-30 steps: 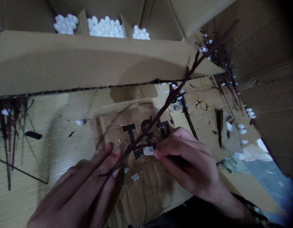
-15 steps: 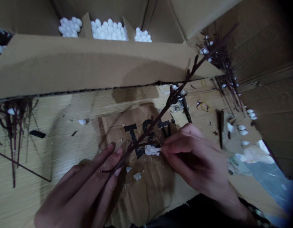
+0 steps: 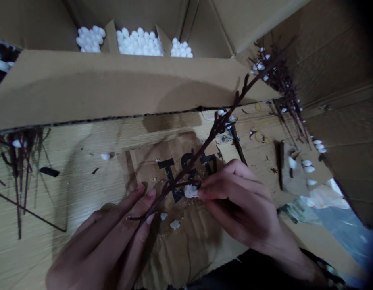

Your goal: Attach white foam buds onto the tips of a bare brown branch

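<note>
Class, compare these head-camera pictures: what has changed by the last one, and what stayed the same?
The right hand has moved left toward the dark twig, and the white lump in its fingers is bunched shorter. The left hand stays on the twig, above the torn cardboard sheet.

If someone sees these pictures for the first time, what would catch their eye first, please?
First, the white foam buds packed behind the cardboard flap at the top. Next, a long dark twig crossing the middle, held by the left hand. Beside it, the right hand pinches a white foam piece against the twig.
</note>
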`<action>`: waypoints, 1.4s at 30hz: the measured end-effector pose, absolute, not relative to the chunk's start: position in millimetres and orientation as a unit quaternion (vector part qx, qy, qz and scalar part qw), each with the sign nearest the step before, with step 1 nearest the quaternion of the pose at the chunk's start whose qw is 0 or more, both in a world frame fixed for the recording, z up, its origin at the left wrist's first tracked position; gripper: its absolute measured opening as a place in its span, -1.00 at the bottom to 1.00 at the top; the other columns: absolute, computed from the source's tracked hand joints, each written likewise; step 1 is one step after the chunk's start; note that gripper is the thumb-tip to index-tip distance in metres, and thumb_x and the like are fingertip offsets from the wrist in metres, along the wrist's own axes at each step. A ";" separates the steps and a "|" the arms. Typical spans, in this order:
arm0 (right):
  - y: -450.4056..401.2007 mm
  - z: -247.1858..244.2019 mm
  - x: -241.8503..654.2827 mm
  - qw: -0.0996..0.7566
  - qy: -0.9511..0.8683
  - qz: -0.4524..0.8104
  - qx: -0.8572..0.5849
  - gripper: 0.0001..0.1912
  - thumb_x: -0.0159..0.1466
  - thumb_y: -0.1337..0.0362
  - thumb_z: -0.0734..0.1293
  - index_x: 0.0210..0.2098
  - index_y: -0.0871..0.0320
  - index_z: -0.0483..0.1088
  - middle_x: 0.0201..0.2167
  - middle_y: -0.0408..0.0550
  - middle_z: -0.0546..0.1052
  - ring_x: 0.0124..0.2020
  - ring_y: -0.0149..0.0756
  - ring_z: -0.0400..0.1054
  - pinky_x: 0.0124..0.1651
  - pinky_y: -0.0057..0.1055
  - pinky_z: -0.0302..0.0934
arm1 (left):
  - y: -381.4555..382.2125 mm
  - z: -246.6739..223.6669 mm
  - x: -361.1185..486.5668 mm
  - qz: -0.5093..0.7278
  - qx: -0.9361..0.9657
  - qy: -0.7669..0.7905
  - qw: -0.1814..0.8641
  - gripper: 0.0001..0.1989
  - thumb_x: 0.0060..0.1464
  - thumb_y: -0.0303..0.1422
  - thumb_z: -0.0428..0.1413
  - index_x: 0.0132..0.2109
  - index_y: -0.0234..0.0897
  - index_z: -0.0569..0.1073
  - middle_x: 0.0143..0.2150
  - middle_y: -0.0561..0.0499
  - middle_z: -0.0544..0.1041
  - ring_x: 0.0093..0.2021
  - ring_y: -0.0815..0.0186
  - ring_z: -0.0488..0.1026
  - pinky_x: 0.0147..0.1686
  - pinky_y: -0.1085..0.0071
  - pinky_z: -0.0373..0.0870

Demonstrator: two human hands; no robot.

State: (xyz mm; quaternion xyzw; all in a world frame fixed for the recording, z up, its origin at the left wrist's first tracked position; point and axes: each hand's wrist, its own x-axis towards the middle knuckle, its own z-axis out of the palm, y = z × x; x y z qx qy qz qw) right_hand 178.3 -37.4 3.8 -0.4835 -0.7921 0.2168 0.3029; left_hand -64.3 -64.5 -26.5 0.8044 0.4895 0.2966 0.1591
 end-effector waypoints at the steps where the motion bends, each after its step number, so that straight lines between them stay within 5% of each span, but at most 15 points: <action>1: -37.6 3.6 178.8 0.297 -0.794 0.210 -0.487 -0.78 0.13 0.55 0.31 -0.32 0.11 0.35 -0.38 -0.11 0.52 -0.37 -0.29 0.26 -0.34 -0.29 0.18 | -63.8 -26.0 -63.6 0.296 0.804 0.490 0.160 -0.63 0.24 -0.32 -0.06 0.17 -0.10 0.32 0.07 0.10 0.50 0.00 0.22 0.48 -0.10 0.24 0.42; 16: -38.4 2.2 180.4 0.307 -0.773 0.209 -0.514 -0.77 0.18 0.44 0.38 -0.17 0.11 0.37 -0.43 -0.11 0.50 -0.45 -0.33 0.28 -0.39 -0.33 0.20 | -58.5 -20.8 -58.7 0.315 0.784 0.497 0.198 -0.66 0.18 -0.41 0.03 0.09 -0.09 0.41 0.04 0.14 0.52 -0.03 0.30 0.50 -0.01 0.39 0.38; 42: -31.2 4.2 189.8 0.302 -0.783 0.278 -0.468 -0.83 0.18 0.45 0.37 -0.26 0.08 0.44 -0.41 -0.17 0.55 -0.38 -0.34 0.36 -0.26 -0.29 0.20 | -57.8 -18.7 -60.4 0.312 0.789 0.493 0.192 -0.66 0.19 -0.41 0.01 0.09 -0.07 0.41 0.04 0.18 0.52 -0.01 0.33 0.49 0.00 0.41 0.39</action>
